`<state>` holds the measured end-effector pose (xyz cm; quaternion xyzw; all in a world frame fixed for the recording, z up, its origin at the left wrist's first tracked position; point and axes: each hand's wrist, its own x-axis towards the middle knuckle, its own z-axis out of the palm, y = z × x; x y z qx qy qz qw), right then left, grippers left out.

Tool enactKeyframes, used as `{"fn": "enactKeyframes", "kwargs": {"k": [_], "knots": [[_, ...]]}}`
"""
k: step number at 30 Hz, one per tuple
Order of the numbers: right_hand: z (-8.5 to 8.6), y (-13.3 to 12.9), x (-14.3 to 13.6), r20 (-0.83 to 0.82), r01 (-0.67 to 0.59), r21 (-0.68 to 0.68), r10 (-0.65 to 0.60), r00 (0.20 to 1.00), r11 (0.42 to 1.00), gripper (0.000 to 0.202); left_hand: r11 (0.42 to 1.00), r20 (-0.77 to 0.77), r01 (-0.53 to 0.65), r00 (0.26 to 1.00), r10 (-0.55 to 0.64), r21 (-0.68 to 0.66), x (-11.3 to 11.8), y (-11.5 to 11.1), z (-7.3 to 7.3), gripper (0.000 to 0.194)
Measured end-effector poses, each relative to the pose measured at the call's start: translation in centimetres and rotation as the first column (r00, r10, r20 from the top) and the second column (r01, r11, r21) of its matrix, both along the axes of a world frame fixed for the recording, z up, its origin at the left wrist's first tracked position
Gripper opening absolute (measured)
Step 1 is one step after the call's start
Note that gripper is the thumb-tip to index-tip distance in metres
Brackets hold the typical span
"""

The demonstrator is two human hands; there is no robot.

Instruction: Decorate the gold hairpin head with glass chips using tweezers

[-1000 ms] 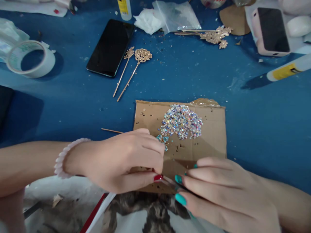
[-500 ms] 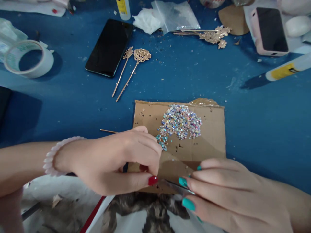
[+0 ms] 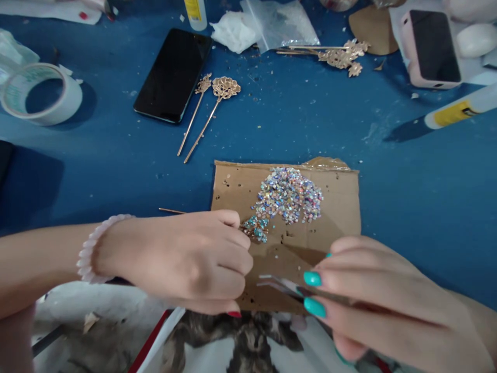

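My right hand (image 3: 373, 295), with teal nails, grips a pair of metal tweezers (image 3: 280, 285) between thumb and fingers. Their slim tips point left and stand slightly apart over a cardboard sheet (image 3: 341, 207). My left hand (image 3: 202, 259), with red nails and a pale bead bracelet, is curled closed at the sheet's left side. Its fingertips are turned under, so what they hold is hidden. Just beyond its knuckles lies a hairpin head set with blue stones (image 3: 257, 228); a thin gold pin (image 3: 171, 211) shows on the hand's other side. A heap of iridescent chips (image 3: 289, 194) covers the sheet's upper middle.
Two gold hairpins (image 3: 212, 114) lie beside a black phone (image 3: 174, 75). Farther back are more gold hairpins (image 3: 341, 57), a plastic bag (image 3: 281, 26) and crumpled tissue (image 3: 235, 32). A tape roll (image 3: 70, 101) stands left; a glue bottle (image 3: 454, 114) and pink device (image 3: 415, 72) are right.
My left hand has rolled over, tucking its thumb and fingertips under and uncovering more of the blue-stoned head. My right hand has drawn slightly up and right, and the tweezer tips now show clearly.
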<state>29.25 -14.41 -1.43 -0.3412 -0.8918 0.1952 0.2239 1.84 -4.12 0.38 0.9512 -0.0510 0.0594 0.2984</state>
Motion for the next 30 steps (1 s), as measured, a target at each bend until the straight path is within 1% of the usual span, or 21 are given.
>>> {"fn": "enactKeyframes", "kwargs": {"k": [3, 4, 5, 7, 8, 9, 11, 15, 17, 19, 24, 30], "knots": [[0.8, 0.9, 0.1, -0.048, 0.013, -0.045, -0.015, 0.999, 0.999, 0.02, 0.999, -0.014, 0.019, 1.0, -0.019, -0.036, 0.0, 0.1, -0.1, 0.011], [1.2, 1.3, 0.2, -0.073, 0.013, -0.063, -0.017, 0.997, 0.998, 0.018, 0.997, -0.02, 0.022, 1.0, -0.023, -0.073, -0.1, 0.2, -0.1, 0.012], [1.5, 1.8, 0.3, -0.107, 0.005, -0.082, -0.014, 0.994, 0.997, 0.015, 0.993, -0.021, 0.023, 0.999, -0.026, -0.118, -0.2, 0.3, 0.0, 0.017], [1.9, 2.7, 0.5, -0.189, -0.038, -0.119, 0.015, 0.982, 0.992, 0.009, 0.978, -0.017, 0.02, 1.0, -0.024, -0.207, -0.4, 0.6, 0.0, 0.025], [2.0, 3.2, 0.6, -0.233, -0.064, -0.132, 0.032, 0.972, 0.989, 0.008, 0.972, -0.018, 0.009, 1.0, -0.014, -0.234, -0.5, 0.8, 0.1, 0.024], [2.0, 3.6, 0.7, -0.267, -0.09, -0.143, 0.049, 0.962, 0.986, 0.007, 0.969, -0.021, -0.006, 1.0, 0.001, -0.245, -0.6, 1.1, 0.1, 0.022], [1.9, 4.2, 0.9, -0.296, -0.114, -0.148, 0.066, 0.953, 0.982, 0.007, 0.973, -0.021, -0.046, 0.999, 0.043, -0.225, -0.8, 1.6, 0.1, 0.017], [1.6, 4.3, 1.4, -0.244, -0.07, -0.065, 0.052, 0.968, 0.995, 0.006, 0.988, 0.003, -0.094, 0.995, 0.095, -0.123, -1.0, 2.7, -0.3, 0.026], [1.6, 3.9, 1.7, -0.188, -0.056, -0.008, 0.054, 0.981, 0.998, 0.003, 0.987, 0.01, -0.121, 0.992, 0.123, -0.103, -1.1, 3.1, -0.7, 0.026], [1.7, 3.4, 2.1, -0.15, -0.038, 0.017, 0.04, 0.988, 0.999, 0.003, 0.982, 0.009, -0.147, 0.989, 0.149, -0.114, -1.1, 3.4, -1.1, 0.023], [1.7, 3.3, 2.5, -0.169, 0.087, -0.008, -0.087, 0.982, 0.996, 0.014, 0.974, 0.002, -0.157, 0.987, 0.159, -0.163, -1.3, 3.6, -1.6, 0.015], [1.6, 4.1, 1.9, -0.037, 0.019, 0.142, -0.014, 0.999, 0.99, 0.013, 0.974, -0.015, -0.152, 0.988, 0.152, -0.171, -1.3, 3.7, -1.7, 0.011]]}}
